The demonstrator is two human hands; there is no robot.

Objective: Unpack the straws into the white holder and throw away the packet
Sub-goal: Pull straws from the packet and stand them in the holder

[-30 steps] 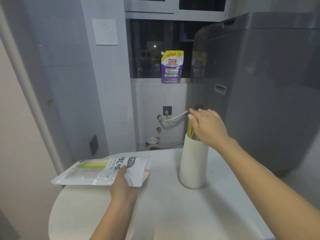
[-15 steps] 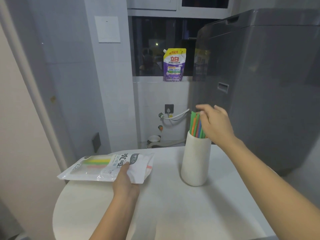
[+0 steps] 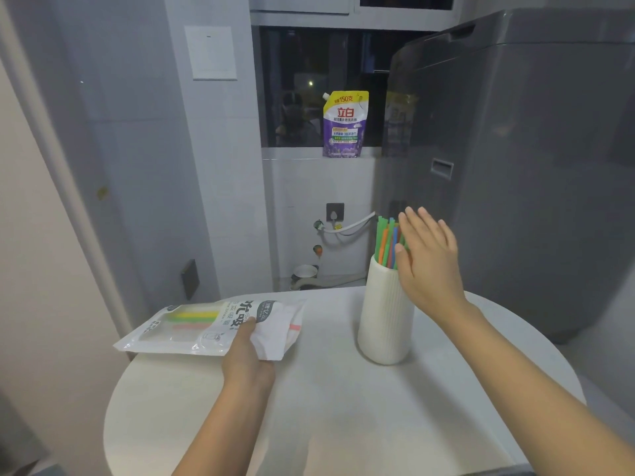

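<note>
A ribbed white holder [image 3: 385, 321] stands upright on the round white table [image 3: 343, 424]. Several coloured straws [image 3: 386, 240], green, orange and blue, stick up out of it. My right hand [image 3: 426, 259] is just right of the straws with its fingers straight and spread, holding nothing. The white straw packet [image 3: 192, 326] lies flat at the table's left edge, overhanging it, with yellow and pink straws showing through its clear window. My left hand [image 3: 247, 355] grips the packet's right end, thumb on top.
A large grey washing machine [image 3: 515, 166] stands close behind and right of the holder. A purple and yellow detergent pouch [image 3: 343, 125] sits on the window sill. A grey wall with a white switch plate [image 3: 213, 53] rises at the left.
My right hand has let go of the straws in the holder, opened and drawn away to the right. My left hand and the packet have stayed put.
</note>
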